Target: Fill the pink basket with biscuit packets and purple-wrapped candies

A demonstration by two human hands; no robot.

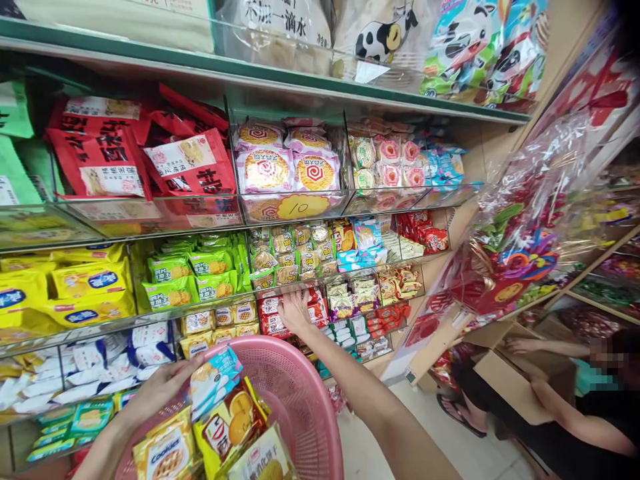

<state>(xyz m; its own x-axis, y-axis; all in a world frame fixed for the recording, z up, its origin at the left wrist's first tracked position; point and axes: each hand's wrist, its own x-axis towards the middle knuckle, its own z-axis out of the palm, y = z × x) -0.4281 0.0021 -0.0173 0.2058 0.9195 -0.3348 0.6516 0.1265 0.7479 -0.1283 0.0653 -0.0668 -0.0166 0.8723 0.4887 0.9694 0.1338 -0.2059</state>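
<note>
My left hand [167, 381] is closed on the left rim of a pink plastic basket [305, 373], its fingertips close to a blue snack packet [216, 381]. Also in the basket are a yellow cookie packet [231, 423], a packet marked "Cookies" [169, 448] and a pale biscuit packet [265, 460]. My right hand [296, 312] reaches past the basket into a shelf compartment, fingers stretched over red snack packets [270, 317]. Its fingertips touch the packets and are partly hard to see under the shelf edge above.
Glass-fronted shelves [165, 217] hold red bags [103, 153], yellow packets [93, 287], green packets [190, 277] and round cakes [290, 167]. At right stands a wrapped decorative bundle [515, 247]. Below it a person crouches with arms [565, 407] at an open cardboard box [515, 387].
</note>
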